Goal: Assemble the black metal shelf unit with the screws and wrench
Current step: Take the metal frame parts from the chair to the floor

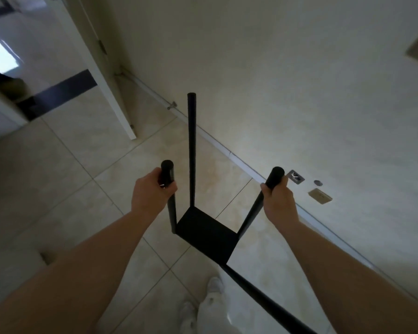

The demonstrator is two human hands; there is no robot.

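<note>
Pale glossy floor tiles (65, 179) are spreading out below you, meeting a cream wall (287, 80) along a white baseboard (227, 150), with a white door (99, 75) standing open at the upper left. You are holding the black metal shelf unit (206, 233) in front of you near the wall, its square black panel down low and four black tubular legs rising from its corners. Your left hand (151, 191) is gripping the near-left leg (168, 189) just under its top end, fingers wrapped around the tube. Your right hand (279, 201) is gripping the right leg (263, 198) the same way, fingers clenched around it just below the cap. The far leg (191, 150) is standing free between your hands, and the fourth leg (263, 300) is running toward you at the lower right. Your white shoes (203, 307) are showing on the tiles below the unit. Three small fittings (320, 195) are sitting low on the wall beside your right hand.
</note>
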